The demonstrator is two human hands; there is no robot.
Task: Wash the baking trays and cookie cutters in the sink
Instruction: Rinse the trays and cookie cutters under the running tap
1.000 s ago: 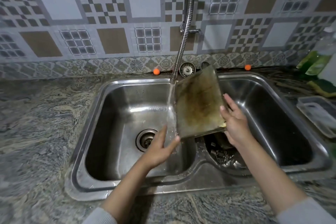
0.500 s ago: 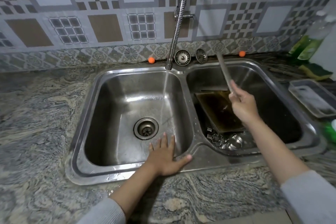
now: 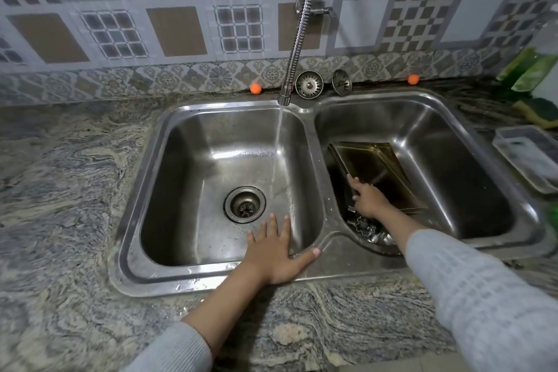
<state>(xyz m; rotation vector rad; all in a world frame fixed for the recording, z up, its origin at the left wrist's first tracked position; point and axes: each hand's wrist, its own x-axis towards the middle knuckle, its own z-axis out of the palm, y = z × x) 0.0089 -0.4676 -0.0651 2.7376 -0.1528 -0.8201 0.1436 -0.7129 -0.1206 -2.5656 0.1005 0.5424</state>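
A dark, stained baking tray (image 3: pixel 377 166) lies tilted in the right basin of the steel double sink (image 3: pixel 211 279). My right hand (image 3: pixel 367 201) reaches into that basin and grips the tray's near left edge, index finger stretched along it. Several metal cookie cutters (image 3: pixel 365 229) lie heaped just below that hand, partly hidden by my wrist. My left hand (image 3: pixel 277 251) rests flat on the front rim of the left basin with its fingers spread. Water runs from the tap (image 3: pixel 285 98) into the left basin, beside the drain (image 3: pixel 244 204).
Two strainer plugs (image 3: pixel 309 84) and two small orange balls (image 3: pixel 255 88) sit along the back ledge. On the right counter stand a clear plastic container (image 3: pixel 528 157), a green-and-yellow sponge (image 3: pixel 540 110) and a green bottle (image 3: pixel 531 69). Granite counter surrounds the sink.
The tray left the water stream, swung over the right basin on edge, and now lies down in it. My left hand dropped from the tray to the sink's front rim.
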